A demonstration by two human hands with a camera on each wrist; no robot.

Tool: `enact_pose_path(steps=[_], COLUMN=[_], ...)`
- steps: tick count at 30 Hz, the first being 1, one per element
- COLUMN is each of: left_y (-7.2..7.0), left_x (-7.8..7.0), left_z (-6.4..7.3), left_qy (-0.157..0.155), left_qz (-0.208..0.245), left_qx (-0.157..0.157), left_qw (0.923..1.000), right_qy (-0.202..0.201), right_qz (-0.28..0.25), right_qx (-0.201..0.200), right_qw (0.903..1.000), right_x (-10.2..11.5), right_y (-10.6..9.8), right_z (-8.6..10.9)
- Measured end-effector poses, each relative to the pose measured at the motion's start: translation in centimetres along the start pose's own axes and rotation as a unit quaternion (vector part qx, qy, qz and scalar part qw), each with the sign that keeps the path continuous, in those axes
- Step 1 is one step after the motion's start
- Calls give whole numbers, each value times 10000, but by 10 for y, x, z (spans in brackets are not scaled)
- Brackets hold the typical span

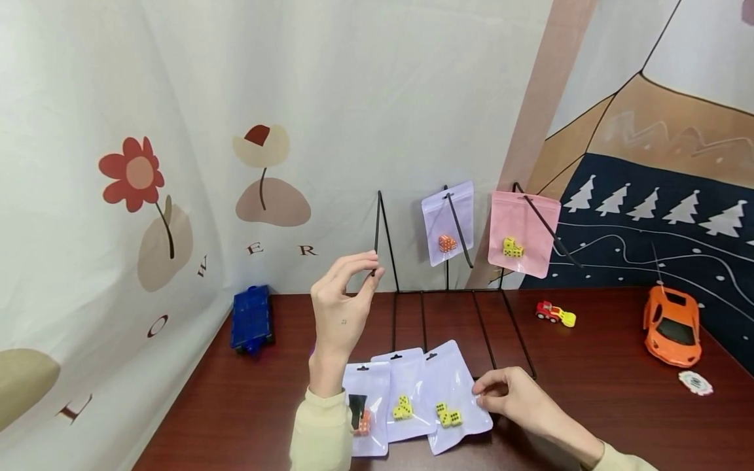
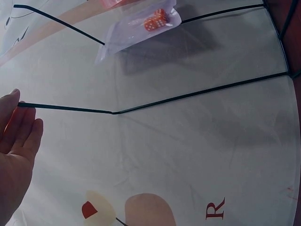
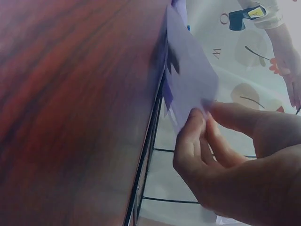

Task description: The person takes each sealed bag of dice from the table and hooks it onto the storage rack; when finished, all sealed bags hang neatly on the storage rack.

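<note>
My left hand [image 1: 341, 307] is raised and pinches the tip of the leftmost prong [image 2: 66, 108] of a black wire rack, a prong with no bag on it. Low at the right, my right hand [image 1: 524, 399] pinches the side edge of a lilac zip bag [image 1: 444, 376] with yellow dice [image 1: 449, 416] inside. That bag overlaps a second lilac bag [image 1: 406, 379] with yellow dice. Left of them lies a third lilac bag [image 1: 374, 386] with orange dice [image 1: 364, 422], partly hidden by my left sleeve. In the right wrist view the gripped bag [image 3: 193, 75] is tilted up.
On the rack's other prongs hang a lilac bag [image 1: 438, 219] with orange dice and a pink bag [image 1: 521, 219] with yellow dice. A blue toy [image 1: 251, 319] stands at the left. Rightward are a small red-yellow toy vehicle [image 1: 554, 314], an orange toy car [image 1: 673, 327] and a round chip [image 1: 696, 383].
</note>
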State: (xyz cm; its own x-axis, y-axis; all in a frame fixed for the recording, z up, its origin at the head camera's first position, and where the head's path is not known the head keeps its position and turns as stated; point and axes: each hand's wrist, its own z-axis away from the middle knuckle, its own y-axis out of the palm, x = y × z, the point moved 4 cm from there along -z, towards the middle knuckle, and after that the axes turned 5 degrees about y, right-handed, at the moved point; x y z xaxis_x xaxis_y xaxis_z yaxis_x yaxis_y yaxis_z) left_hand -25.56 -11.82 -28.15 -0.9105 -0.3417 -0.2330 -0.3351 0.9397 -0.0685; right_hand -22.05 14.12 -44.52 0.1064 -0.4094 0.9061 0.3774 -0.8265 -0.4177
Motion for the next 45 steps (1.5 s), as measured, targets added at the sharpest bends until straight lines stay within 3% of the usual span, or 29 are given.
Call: enact_pose_path(steps=[3, 8, 14, 22, 35, 45], left_y=[0, 0, 1, 2, 1, 0], left_x=[0, -1, -1, -2, 0, 0], left_z=[0, -1, 0, -3, -1, 0], left_qy=[-20, -48, -41, -112, -36, -31], left_qz=[13, 25, 20, 28, -58, -111], left_qx=[6, 9, 8, 1, -26, -25], left_qw=[10000, 10000, 10000, 9999, 10000, 9999], right_qy=[12, -92, -393, -225, 25, -229], right_qz=[-204, -528, -93, 489, 38, 487], right_qx=[-285, -327, -256, -168, -310, -826], right_qw=[9994, 9980, 9989, 9984, 9995, 9951], right_x=[1, 2, 4, 5, 9, 22], right_y=[-3, -5, -5, -5, -10, -27], right_z=[0, 0, 2, 3, 3, 7])
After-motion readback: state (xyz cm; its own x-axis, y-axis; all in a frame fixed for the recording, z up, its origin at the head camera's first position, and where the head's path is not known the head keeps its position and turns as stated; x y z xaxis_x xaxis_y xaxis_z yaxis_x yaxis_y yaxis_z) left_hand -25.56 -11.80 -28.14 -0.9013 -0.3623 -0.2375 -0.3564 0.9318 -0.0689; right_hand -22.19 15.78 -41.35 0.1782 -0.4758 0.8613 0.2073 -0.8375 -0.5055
